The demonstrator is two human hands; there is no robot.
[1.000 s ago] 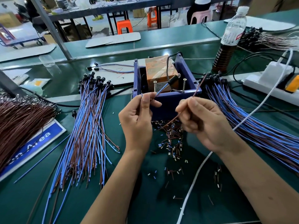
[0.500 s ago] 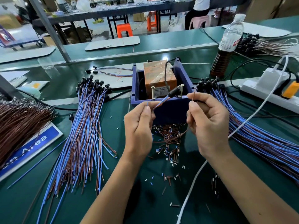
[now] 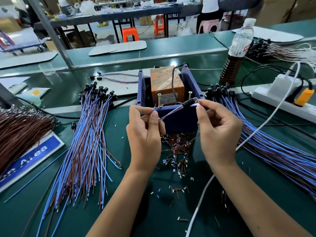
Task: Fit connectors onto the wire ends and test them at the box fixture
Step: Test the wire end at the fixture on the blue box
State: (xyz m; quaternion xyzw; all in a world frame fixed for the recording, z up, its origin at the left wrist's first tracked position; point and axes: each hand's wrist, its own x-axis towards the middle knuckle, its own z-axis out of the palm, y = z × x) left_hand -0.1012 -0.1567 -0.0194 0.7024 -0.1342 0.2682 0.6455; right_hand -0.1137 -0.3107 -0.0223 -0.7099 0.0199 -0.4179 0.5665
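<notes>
left hand (image 3: 145, 132) pinches bare ends of thin blue-and-brown wire pair (image 3: 171, 112) | right hand (image 3: 217, 127) pinches its black connector (image 3: 189, 103) over blue plastic box fixture (image 3: 179, 120) | advice: touch ends squarely to upright screws (image 3: 159, 100)

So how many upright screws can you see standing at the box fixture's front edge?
2. The left screw stands just above the left hand; the right screw stands beside the black connector near the right hand. None looks hidden.
</notes>
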